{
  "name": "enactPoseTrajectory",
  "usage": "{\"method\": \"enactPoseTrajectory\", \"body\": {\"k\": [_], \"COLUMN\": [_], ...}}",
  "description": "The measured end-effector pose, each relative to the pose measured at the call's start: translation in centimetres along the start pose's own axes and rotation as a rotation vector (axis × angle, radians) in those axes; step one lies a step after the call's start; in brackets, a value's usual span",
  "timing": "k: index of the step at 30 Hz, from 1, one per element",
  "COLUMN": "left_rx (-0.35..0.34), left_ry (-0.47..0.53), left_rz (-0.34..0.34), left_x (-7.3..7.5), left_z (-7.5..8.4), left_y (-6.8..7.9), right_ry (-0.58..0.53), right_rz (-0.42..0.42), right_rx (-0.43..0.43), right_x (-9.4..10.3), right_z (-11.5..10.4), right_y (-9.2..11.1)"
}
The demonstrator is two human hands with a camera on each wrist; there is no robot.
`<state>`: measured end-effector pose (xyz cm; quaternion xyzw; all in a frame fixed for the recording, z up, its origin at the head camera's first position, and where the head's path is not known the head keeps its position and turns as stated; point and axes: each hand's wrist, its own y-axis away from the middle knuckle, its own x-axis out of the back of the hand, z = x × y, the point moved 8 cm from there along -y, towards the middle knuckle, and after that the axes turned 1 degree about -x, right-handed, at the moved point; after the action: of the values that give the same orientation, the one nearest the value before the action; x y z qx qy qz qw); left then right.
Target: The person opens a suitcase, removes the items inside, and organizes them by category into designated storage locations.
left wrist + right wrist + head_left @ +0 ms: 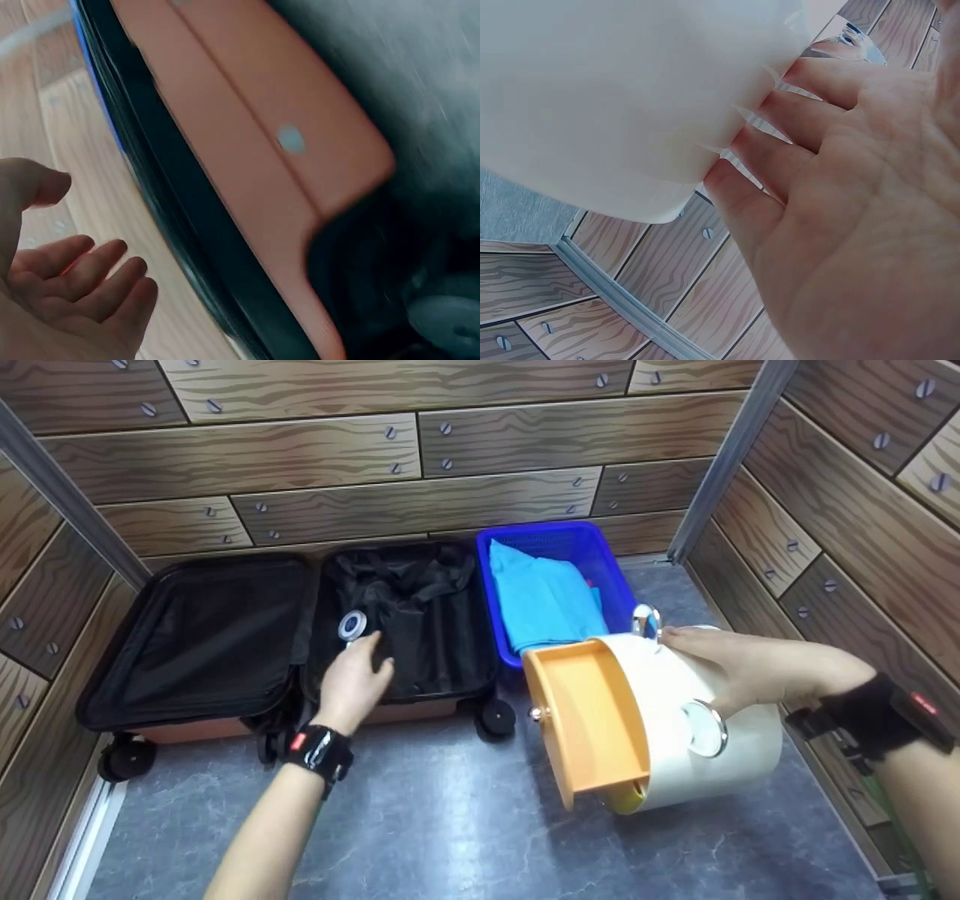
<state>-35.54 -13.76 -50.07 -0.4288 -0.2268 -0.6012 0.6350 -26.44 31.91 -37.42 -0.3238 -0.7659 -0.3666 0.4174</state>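
Observation:
My left hand [354, 682] hovers over the right half of an open black-lined suitcase [442, 660]. A small round disc [352, 625] with a dark blue centre and pale rim is just beyond its fingers; its kind is unclear. The left wrist view shows the hand [82, 292] with loosely bent fingers and nothing in them. My right hand [757, 667] lies on a white rounded drawer box [742, 750], fingers nearly straight against its surface in the right wrist view. Its orange drawer [592, 712] is pulled out, and silver rings [706, 729] sit on the body.
The suitcase's other half [217, 637] lies at the left, with black wheels [126, 757] towards me. A blue basket [615, 577] holding folded light-blue cloth [544, 596] stands between suitcase and drawer box. Wood-patterned walls [330, 465] enclose the grey floor [420, 817].

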Motion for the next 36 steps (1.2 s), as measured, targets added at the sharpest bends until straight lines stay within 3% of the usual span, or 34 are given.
{"method": "enactPoseTrajectory", "body": {"k": [8,15,20,26,36], "left_rx": [0.160,0.310,0.363,0.356,0.344], "left_ry": [-0.109,-0.136,-0.155,-0.189,-0.207], "left_rz": [-0.087,-0.202,-0.242,-0.254,-0.256], "left_x": [-0.5,-1.8,-2.4,-2.7,-2.7], "left_z": [-4.7,-7.4,-8.0,-7.8,-7.5], "left_y": [-1.3,-1.2,-1.3,-1.4,-1.5], "right_ry": [-0.037,-0.056,-0.053,-0.032,-0.076], "right_rz": [0.002,0.005,0.010,0.022,-0.002], "right_rx": [0.003,0.011,0.016,0.036,-0.022], "right_x": [-0.1,-0.2,-0.2,-0.1,-0.2], "right_z": [0.0,0.0,-0.1,-0.3,0.1], "right_y": [0.1,0.1,0.0,0.1,0.2]}}
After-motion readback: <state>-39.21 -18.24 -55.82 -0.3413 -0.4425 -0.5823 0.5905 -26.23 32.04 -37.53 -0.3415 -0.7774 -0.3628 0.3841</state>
